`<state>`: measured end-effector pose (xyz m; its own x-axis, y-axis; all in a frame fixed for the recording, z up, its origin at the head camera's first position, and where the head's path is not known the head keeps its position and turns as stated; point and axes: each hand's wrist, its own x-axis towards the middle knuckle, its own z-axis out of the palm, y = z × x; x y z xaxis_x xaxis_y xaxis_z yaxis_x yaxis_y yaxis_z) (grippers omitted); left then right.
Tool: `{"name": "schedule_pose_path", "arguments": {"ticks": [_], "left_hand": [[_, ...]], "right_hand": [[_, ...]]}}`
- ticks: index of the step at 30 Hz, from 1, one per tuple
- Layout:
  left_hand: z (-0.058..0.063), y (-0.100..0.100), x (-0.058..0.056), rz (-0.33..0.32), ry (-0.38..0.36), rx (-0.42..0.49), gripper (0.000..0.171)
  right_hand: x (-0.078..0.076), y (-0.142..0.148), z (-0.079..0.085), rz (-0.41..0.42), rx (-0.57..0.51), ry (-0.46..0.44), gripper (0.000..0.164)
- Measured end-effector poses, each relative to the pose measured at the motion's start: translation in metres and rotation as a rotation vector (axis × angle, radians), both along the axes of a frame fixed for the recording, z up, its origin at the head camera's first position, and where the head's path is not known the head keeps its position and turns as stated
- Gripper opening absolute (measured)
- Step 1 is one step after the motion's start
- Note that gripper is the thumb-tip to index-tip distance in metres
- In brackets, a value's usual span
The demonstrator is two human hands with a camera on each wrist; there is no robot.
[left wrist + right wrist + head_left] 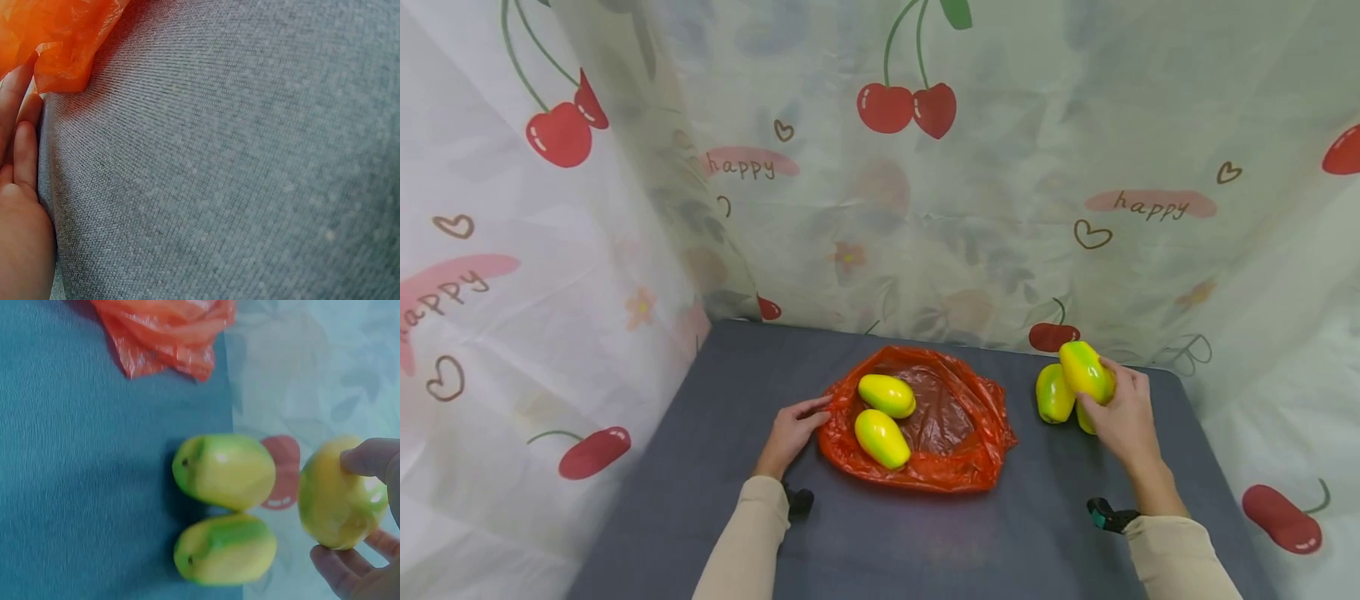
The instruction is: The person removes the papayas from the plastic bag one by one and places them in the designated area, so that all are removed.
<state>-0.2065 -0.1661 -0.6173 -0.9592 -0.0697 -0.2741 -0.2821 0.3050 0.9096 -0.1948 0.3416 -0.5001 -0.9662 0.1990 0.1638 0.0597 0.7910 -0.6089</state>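
Note:
A red plastic bag (917,479) lies with its mouth spread wide on the dark grey table. Inside its left half are two yellow-green papayas, one papaya (886,395) behind the other papaya (882,439). My left hand (790,433) pinches the bag's left rim with its fingertips; the left wrist view shows the fingers of that hand (22,144) beside an orange-looking fold of the bag. To the right, my right hand (1123,417) grips a papaya (340,494) between thumb and fingers, above two more papayas: one papaya (225,470) and another papaya (226,550), lying side by side.
The dark grey table (940,550) ends at the back against a hanging white sheet (1000,183) printed with cherries, hearts and words. Sheets also hang on the left and right. A dark strap (1108,515) sits at the right wrist.

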Motion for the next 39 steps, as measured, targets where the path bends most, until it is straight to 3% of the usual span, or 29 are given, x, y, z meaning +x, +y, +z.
{"name": "schedule_pose_path", "arguments": {"ticks": [15,26,39], "left_hand": [[0.0,0.0,0.002,0.009,-0.013,-0.002,0.038],[0.001,-0.001,0.002,0.009,-0.011,0.013,0.037],[0.0,0.0,0.0,0.007,-0.006,0.01,0.038]], "right_hand": [[0.011,0.041,-0.006,-0.156,-0.002,-0.075,0.072],[0.022,0.06,-0.023,-0.257,-0.016,-0.116,0.073],[0.037,0.074,-0.051,-0.268,-0.044,-0.226,0.075]]}}
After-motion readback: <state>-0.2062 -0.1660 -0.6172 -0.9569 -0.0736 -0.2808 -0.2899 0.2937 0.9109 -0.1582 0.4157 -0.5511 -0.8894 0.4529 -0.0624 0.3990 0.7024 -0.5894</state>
